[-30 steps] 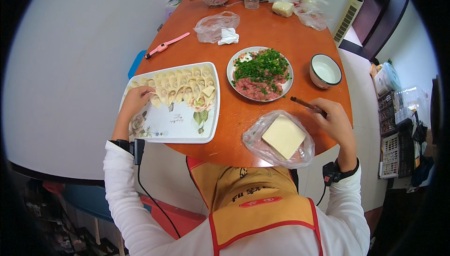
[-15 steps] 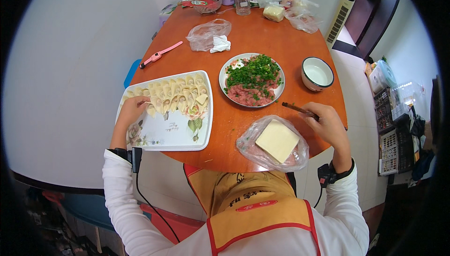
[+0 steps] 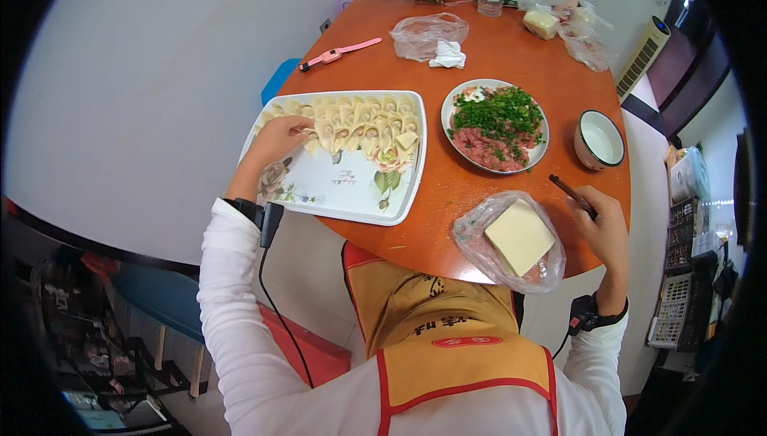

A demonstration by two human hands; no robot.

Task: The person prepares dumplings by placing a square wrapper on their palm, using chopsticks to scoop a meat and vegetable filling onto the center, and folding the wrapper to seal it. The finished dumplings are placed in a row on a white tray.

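Now | left grip (image 3: pixel 276 140) pinching dumpling (image 3: pixel 306 129) on tray (image 3: pixel 343 192) | right grip (image 3: pixel 603 224) holding chopsticks (image 3: pixel 570 195)

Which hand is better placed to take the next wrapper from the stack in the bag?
Right. The right hand rests beside the bagged wrapper stack, though it holds chopsticks; the left hand is across on the dumpling tray.

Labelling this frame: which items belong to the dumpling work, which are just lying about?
In use: left hand on folded dumplings, flowered tray; right hand holding chopsticks; plate of minced meat and greens; bagged wrapper stack.

Idle: pink watch, crumpled plastic bag, enamel bowl.
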